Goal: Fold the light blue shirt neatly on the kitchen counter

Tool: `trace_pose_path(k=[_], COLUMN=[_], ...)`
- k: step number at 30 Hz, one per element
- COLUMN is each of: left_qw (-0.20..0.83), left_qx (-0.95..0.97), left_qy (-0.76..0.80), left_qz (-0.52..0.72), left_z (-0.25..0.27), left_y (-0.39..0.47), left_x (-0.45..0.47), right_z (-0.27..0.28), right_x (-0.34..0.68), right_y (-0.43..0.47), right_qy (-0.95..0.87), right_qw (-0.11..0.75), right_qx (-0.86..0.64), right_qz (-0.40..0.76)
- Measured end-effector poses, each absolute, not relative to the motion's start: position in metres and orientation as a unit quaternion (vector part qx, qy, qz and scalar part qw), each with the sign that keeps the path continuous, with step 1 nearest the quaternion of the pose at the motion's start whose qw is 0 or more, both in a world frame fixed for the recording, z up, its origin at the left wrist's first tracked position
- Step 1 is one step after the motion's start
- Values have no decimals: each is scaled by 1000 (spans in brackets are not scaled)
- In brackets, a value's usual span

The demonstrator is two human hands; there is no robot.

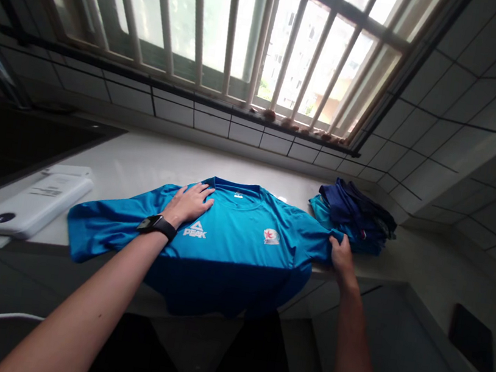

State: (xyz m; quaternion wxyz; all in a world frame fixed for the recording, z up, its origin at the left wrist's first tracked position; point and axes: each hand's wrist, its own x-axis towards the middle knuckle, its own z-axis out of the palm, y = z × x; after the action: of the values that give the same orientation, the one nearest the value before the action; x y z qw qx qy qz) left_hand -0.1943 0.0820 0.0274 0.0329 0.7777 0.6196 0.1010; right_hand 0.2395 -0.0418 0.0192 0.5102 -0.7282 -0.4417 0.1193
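A blue short-sleeved sports T-shirt (pixel 234 236) lies front side up on the white counter, its collar toward the window and its lower part hanging over the front edge. White PEAK lettering and a small round crest show on its chest. My left hand (pixel 189 203), with a black watch on the wrist, rests flat on the shirt near the collar, fingers outstretched. At the other side, my right hand (pixel 340 254) grips the end of the shirt's sleeve between thumb and fingers.
Behind my right hand sits a pile of folded dark blue and teal clothes (pixel 355 213). A white power bank (pixel 36 202) with a plugged-in cable lies at the left, beside the dark sink (pixel 27 143). A dark phone-like slab (pixel 473 341) rests on the right-hand counter.
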Motion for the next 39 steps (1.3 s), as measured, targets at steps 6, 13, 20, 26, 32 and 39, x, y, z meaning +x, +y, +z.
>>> trace_pose_path(k=[6, 13, 20, 26, 32, 39], left_qw=[47, 33, 35, 48, 47, 41], left_qx=[776, 780, 781, 777, 775, 778], left_qy=[623, 616, 616, 621, 624, 619], left_qz=[90, 109, 102, 93, 89, 101], left_z=[32, 26, 29, 33, 31, 28], left_y=[79, 82, 81, 79, 80, 83], left_x=[-193, -196, -196, -194, -193, -194], right_z=[36, 54, 57, 55, 58, 55], right_x=[239, 206, 190, 191, 179, 175], right_y=[-42, -43, -62, -74, -74, -70], right_qy=[-467, -535, -657, -725, -646, -762], right_qw=[557, 542, 384, 259, 302, 247], right_qx=[-645, -619, -596, -631, -701, -591], right_qz=[235, 195, 257, 97, -8, 93])
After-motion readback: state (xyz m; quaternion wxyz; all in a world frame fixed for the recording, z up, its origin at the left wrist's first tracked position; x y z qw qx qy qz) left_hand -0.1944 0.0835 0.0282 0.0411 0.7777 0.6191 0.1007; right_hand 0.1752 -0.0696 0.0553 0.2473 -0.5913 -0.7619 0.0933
